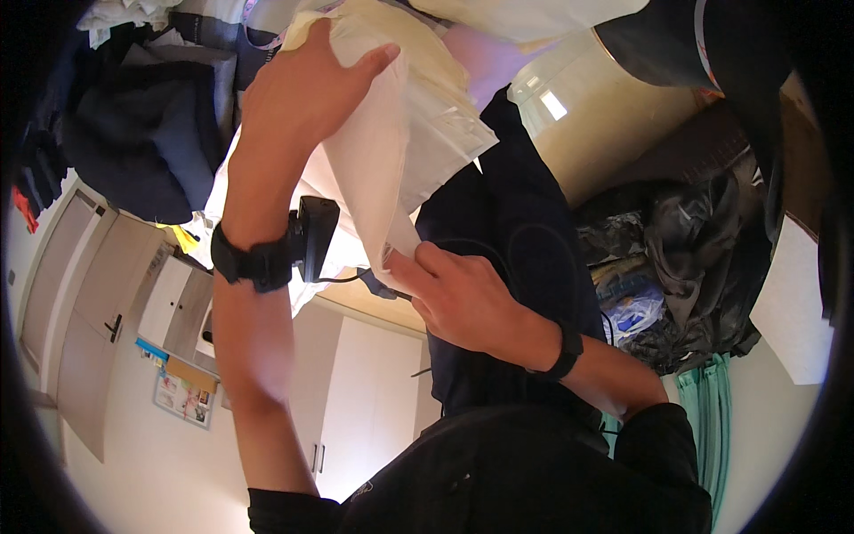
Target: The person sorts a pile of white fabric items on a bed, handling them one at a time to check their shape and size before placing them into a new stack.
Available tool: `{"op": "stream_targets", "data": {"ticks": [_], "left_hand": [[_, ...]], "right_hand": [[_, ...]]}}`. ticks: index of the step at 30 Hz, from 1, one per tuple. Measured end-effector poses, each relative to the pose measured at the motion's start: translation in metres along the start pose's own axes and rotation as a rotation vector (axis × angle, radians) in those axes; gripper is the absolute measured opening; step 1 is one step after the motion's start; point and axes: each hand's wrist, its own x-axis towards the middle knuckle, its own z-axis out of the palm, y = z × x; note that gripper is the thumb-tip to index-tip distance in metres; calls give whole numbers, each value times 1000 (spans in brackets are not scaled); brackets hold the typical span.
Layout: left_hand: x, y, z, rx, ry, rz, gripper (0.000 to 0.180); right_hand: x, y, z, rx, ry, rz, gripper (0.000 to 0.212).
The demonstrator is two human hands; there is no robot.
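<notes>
Pale cabinet doors (369, 400) and heaped dark garments (151, 116) are seen around the work. It is judged to be midway: one edge of the cream cloth (366, 182) is gathered, while the wider panel is left loose; how much remains cannot be told. That edge's lower end is pinched by the right hand (467, 298). Farther up, the cloth is covered by the left hand (294, 98), whose fingertips are obscured, so its grip cannot be judged.

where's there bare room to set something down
The glossy beige surface looks bare between the dark trousers and the shiny black heap. Upper left is crowded with dark clothes; the middle, with pale fabric, left hand and right hand.
</notes>
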Motion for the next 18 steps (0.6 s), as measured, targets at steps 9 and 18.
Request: {"op": "stream_targets", "data": {"ticks": [9, 18], "left_hand": [[35, -34, -13, -364, -191, 47, 65], [30, -49, -13, -456, -307, 40, 71]], "right_hand": [[3, -8, 5, 76, 47, 142, 57], [14, -14, 3, -3, 18, 23, 64]]}}
